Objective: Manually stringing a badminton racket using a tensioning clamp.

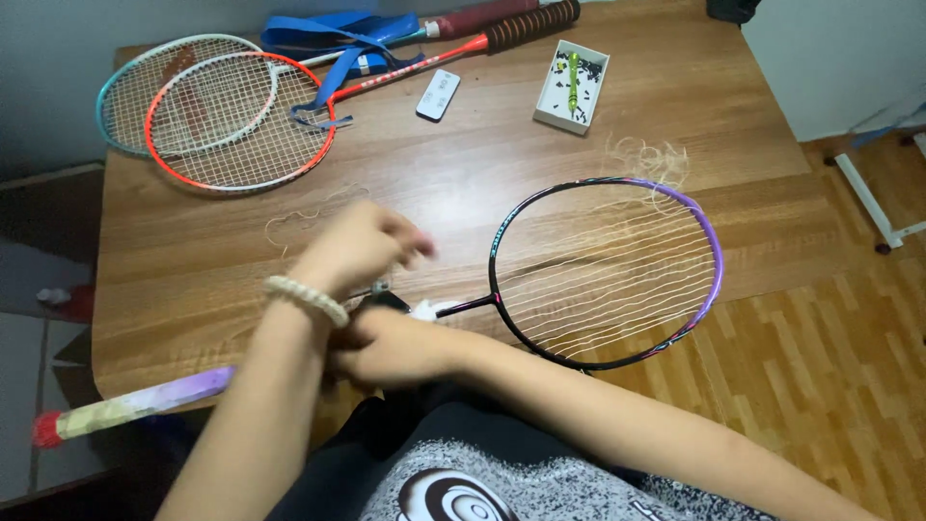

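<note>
A black-and-purple racket [606, 273] is laid on the wooden table [675, 125], its shaft grasped by the right hand [391, 347]; the left hand [357, 246] is clenched above. Parquet floor [830, 367] is seen alongside.

**What you cannot make out**

Your left hand [362, 246] blurs at the fingertips. Your right hand [391, 345] hides the racket shaft [463, 307] at nine o'clock. The dark object [733, 8] at twelve o'clock is cut off.
</note>
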